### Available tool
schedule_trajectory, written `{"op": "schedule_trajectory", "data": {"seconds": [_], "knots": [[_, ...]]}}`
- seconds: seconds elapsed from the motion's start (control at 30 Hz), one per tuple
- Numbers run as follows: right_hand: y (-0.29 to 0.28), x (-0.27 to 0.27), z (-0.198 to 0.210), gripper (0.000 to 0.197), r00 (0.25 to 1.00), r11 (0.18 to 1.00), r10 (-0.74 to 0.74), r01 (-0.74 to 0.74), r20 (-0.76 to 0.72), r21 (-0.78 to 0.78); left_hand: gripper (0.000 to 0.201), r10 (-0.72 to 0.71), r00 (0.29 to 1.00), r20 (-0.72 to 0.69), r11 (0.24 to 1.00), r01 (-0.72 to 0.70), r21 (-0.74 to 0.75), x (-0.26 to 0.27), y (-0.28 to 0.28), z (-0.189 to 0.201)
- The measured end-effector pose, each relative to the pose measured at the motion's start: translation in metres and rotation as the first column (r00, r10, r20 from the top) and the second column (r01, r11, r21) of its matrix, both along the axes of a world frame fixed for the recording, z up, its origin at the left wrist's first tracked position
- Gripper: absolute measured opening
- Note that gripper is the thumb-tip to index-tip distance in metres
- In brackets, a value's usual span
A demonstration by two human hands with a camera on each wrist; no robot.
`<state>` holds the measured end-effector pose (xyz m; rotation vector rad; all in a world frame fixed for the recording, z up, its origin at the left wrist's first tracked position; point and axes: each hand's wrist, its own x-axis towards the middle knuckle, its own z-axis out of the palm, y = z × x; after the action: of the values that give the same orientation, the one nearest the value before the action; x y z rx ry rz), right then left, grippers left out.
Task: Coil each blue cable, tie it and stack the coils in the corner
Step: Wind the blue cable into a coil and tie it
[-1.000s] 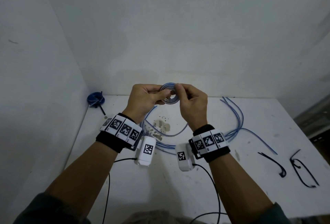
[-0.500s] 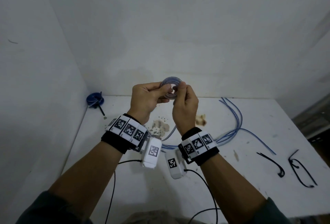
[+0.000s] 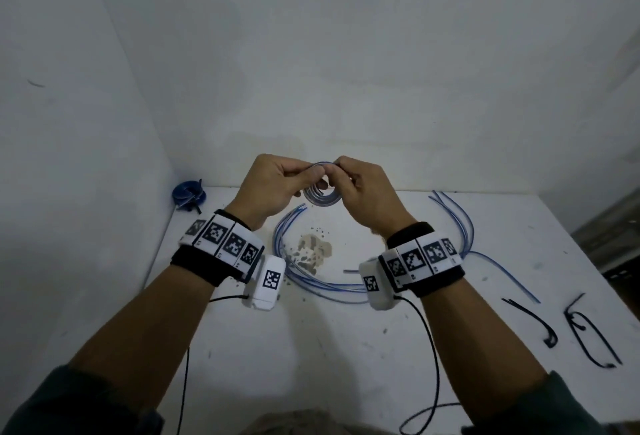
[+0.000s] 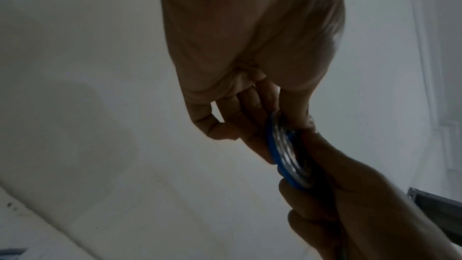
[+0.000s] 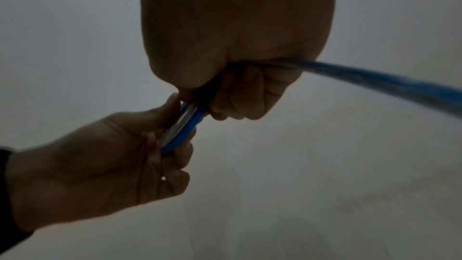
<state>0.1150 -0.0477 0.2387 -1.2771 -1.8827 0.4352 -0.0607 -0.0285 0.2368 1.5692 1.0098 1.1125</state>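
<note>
Both hands raised above tabletop [image 3: 339, 358], left hand [image 3: 273, 188] and right hand [image 3: 367, 192] each pinching the small blue cable coil [image 3: 320, 197] between curled fingers. Finished coil [image 3: 188, 192] sits in back-left corner; loose blue cables [image 3: 311, 282] lie below.

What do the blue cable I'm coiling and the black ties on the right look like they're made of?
The blue cable coil looks like a smooth, slightly glossy plastic jacket; it bends into tight loops and catches light. Its core isn't visible. The black ties look like thin plastic-coated wire, since they hold kinked bends on the table, though that's a guess.
</note>
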Motion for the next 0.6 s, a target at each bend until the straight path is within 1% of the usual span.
{"op": "schedule_trajectory", "data": {"seconds": [0.03,0.07,0.1,0.17,0.23,0.3,0.33,0.37,0.4,0.47,0.5,0.53,0.57,0.6], "knots": [[-0.001,-0.002,0.0,0.029,0.998,1.0,-0.013,0.013,-0.068,-0.002,0.013,0.031,0.999,0.039,0.999,-0.032,0.026,0.004,0.0,0.0],[-0.002,-0.005,-0.001,0.03,0.984,0.999,-0.042,0.041,-0.171,-0.005,0.014,0.061,0.993,0.098,0.997,-0.064,0.031,0.008,-0.001,0.0],[-0.004,-0.011,-0.004,0.031,0.953,0.996,-0.086,0.087,-0.291,-0.011,0.016,0.083,0.982,0.167,0.996,-0.088,0.018,0.013,-0.002,-0.001],[-0.007,-0.025,-0.012,0.03,0.857,0.98,-0.178,0.197,-0.484,-0.013,0.016,0.119,0.951,0.284,0.993,-0.12,-0.012,0.023,-0.004,-0.002],[-0.01,-0.042,-0.02,0.023,0.772,0.961,-0.217,0.277,-0.598,0.008,0.016,0.161,0.917,0.365,0.987,-0.152,-0.052,0.033,-0.008,-0.005],[-0.012,-0.054,-0.025,0.02,0.72,0.943,-0.237,0.332,-0.652,0.023,0.017,0.181,0.895,0.408,0.983,-0.15,-0.108,0.037,-0.011,-0.007],[-0.012,-0.055,-0.026,0.02,0.719,0.936,-0.249,0.351,-0.649,0.03,0.017,0.164,0.899,0.407,0.985,-0.123,-0.125,0.037,-0.012,-0.007],[-0.011,-0.052,-0.026,0.021,0.739,0.934,-0.254,0.356,-0.625,0.041,0.016,0.134,0.916,0.377,0.988,-0.091,-0.128,0.034,-0.013,-0.008],[-0.009,-0.047,-0.027,0.021,0.776,0.94,-0.245,0.336,-0.581,0.053,0.014,0.101,0.943,0.316,0.991,-0.066,-0.118,0.029,-0.013,-0.007],[-0.005,-0.033,-0.026,0.021,0.876,0.967,-0.19,0.246,-0.444,0.072,0.009,0.041,0.989,0.145,0.996,-0.028,-0.088,0.016,-0.009,-0.004],[-0.004,-0.026,-0.024,0.022,0.92,0.977,-0.159,0.2,-0.357,0.079,0.009,0.012,0.997,0.075,0.996,-0.005,-0.09,0.009,-0.006,-0.003],[-0.002,-0.02,-0.021,0.022,0.952,0.984,-0.131,0.159,-0.275,0.083,0.012,-0.013,1.0,0.026,0.995,0.016,-0.102,0.004,-0.003,-0.002],[-0.001,-0.017,-0.017,0.023,0.969,0.988,-0.107,0.128,-0.223,0.082,0.014,-0.028,1.0,0.002,0.993,0.028,-0.112,0.002,0.0,-0.001],[0.0,-0.015,-0.014,0.024,0.971,0.99,-0.096,0.116,-0.217,0.082,0.015,-0.026,1.0,0.009,0.993,0.027,-0.113,0.001,0.001,-0.001]]}}
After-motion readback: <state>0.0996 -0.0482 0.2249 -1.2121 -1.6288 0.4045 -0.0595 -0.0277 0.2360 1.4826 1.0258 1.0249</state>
